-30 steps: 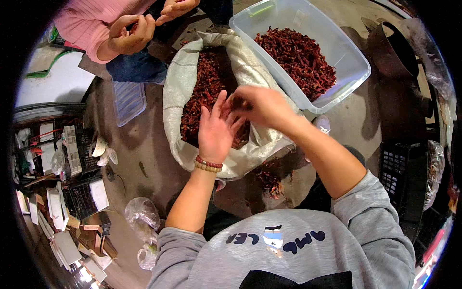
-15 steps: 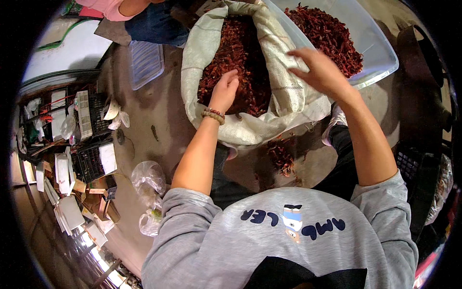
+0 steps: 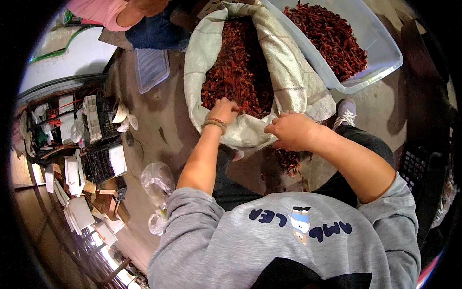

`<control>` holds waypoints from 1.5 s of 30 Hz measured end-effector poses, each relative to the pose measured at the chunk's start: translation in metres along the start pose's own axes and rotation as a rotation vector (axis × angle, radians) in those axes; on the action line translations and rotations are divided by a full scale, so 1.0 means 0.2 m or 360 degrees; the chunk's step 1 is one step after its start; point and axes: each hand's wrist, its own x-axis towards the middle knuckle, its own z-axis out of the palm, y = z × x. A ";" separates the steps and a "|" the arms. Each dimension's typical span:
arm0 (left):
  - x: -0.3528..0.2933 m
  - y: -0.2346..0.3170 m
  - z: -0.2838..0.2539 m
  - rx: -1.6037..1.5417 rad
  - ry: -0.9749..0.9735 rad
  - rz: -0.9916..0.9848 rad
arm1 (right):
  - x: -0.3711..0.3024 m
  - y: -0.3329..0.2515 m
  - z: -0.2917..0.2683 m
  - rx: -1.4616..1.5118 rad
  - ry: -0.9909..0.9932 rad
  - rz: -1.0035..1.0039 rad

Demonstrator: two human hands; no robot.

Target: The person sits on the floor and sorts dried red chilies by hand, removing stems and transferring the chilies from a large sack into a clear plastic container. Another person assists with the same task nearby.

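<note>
A white woven sack [image 3: 288, 79] with a rolled-down rim stands in front of me, filled with dried red chilies [image 3: 238, 65]. My left hand [image 3: 223, 111], a beaded bracelet at its wrist, reaches over the near rim. Its bent fingers rest at the near edge of the chilies, and whatever they hold is hidden. At the sack's near right rim is my right hand [image 3: 292, 131], fingers curled and pointing left. What lies between its fingertips cannot be made out.
A clear plastic tub [image 3: 382, 62] with more dried chilies [image 3: 332, 41] stands right of the sack. Some chilies [image 3: 288, 164] lie on the floor between my legs. A translucent lid [image 3: 151, 70], plastic bags [image 3: 158, 180] and black crates [image 3: 98, 161] are to the left. Another person's arm [image 3: 130, 17] shows at the top left.
My right hand has come down from beside the tub to the near right rim of the sack. My left hand has moved nearer to me, to the chilies' near edge.
</note>
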 end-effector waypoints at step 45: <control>-0.38 0.16 -0.33 -0.2995 -0.0200 0.0754 | 0.20 0.11 -0.26 0.1507 0.0705 0.0154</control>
